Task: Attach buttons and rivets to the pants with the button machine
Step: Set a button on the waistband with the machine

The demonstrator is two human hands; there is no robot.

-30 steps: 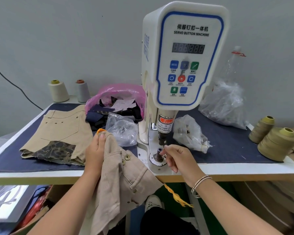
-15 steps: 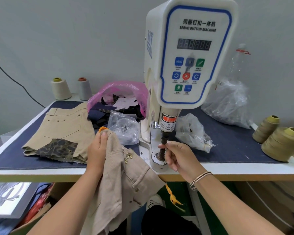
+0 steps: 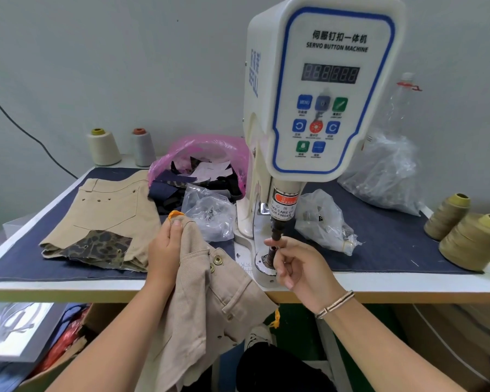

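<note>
While our left hand [image 3: 164, 250] grips the bunched waistband of the beige pants [image 3: 210, 301] just left of the servo button machine [image 3: 323, 89], the cloth hangs over the table's front edge and down toward our lap. The pants are a tan twill with a belt loop, a small rivet low on the front and two brass snap buttons [image 3: 217, 260] near the top edge; an orange tag [image 3: 175, 214] pokes out above our thumb. Our right hand [image 3: 297, 267] sits at the foot of the machine, thumb and forefinger pinched at the dark punch [image 3: 276, 236] that hangs under the red warning label, the other fingers curled below. We cannot tell whether a button sits between those fingertips; our hand covers part of the round lower die [image 3: 262, 261].

Left of the machine, a second pair of beige pants [image 3: 108, 210] with a leopard-print patch lies flat on the navy table cover [image 3: 408, 250]. A pink bag of fabric scraps [image 3: 201, 162] and a clear bag of metal parts [image 3: 210, 213] sit just beside the machine's column. Right of the machine lie two more clear bags, their contents hard to read, and two olive thread cones [image 3: 470, 241], the nearer one cut by the frame edge. Two pale thread cones [image 3: 104, 148] stand far to the left at the back.
</note>
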